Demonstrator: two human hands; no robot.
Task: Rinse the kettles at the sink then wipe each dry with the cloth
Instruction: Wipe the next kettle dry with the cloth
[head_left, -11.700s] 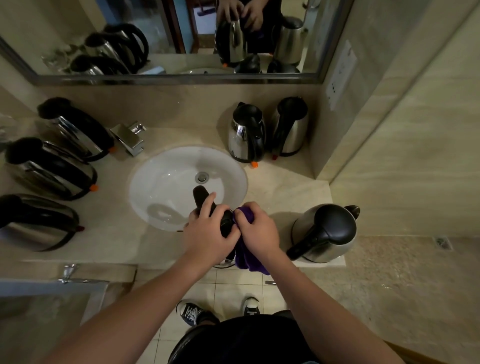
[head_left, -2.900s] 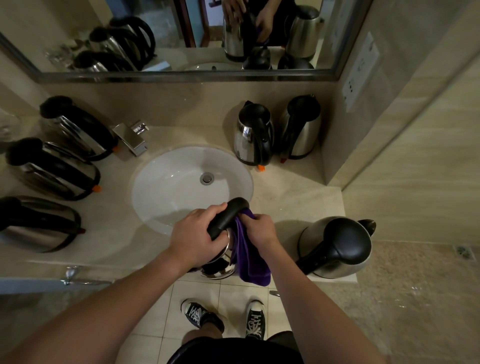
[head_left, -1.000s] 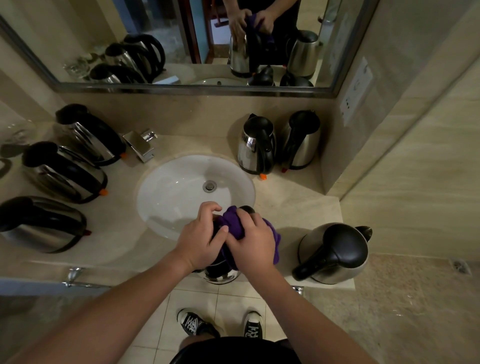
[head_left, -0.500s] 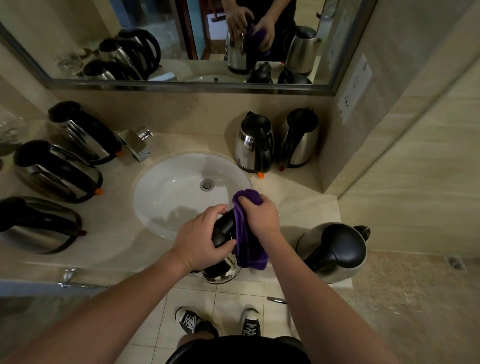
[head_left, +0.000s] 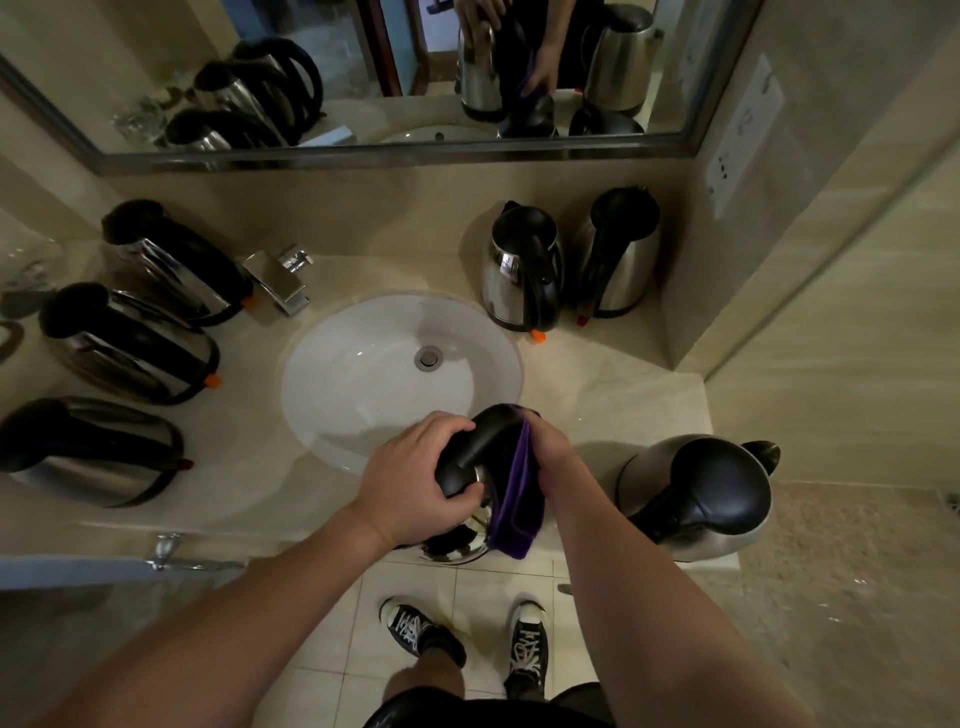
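One kettle (head_left: 470, 478) is held up at the front edge of the surface (head_left: 613, 395), just in front of the sink (head_left: 363, 374). Its black handle is gripped by the left hand (head_left: 410, 478), with the fingers (head_left: 441, 423) curled tight around it. A purple cloth (head_left: 514, 499) is held against the right side of the kettle by the right hand (head_left: 548, 452); the cloth looks pinched in that hand, though its fingertips are hidden behind the cloth. Half a second ago the cloth was bunched up over the top of the handle. Now it has been drawn down along the side, and it hangs past the shiny bottom of the kettle. The kettle itself has hardly been moved. So the top seems to have been dried, and the side is being wiped now. This kettle is probably close to done, but the far side and the bottom cannot be seen well enough to tell. Six more kettles are standing on the surface: three on the left (head_left: 130, 348), two at the back (head_left: 524, 270) and one on the right (head_left: 701, 499). Which of them have been rinsed or dried cannot be told. No water is seen running from the tap (head_left: 280, 280), so much of the job may be left.
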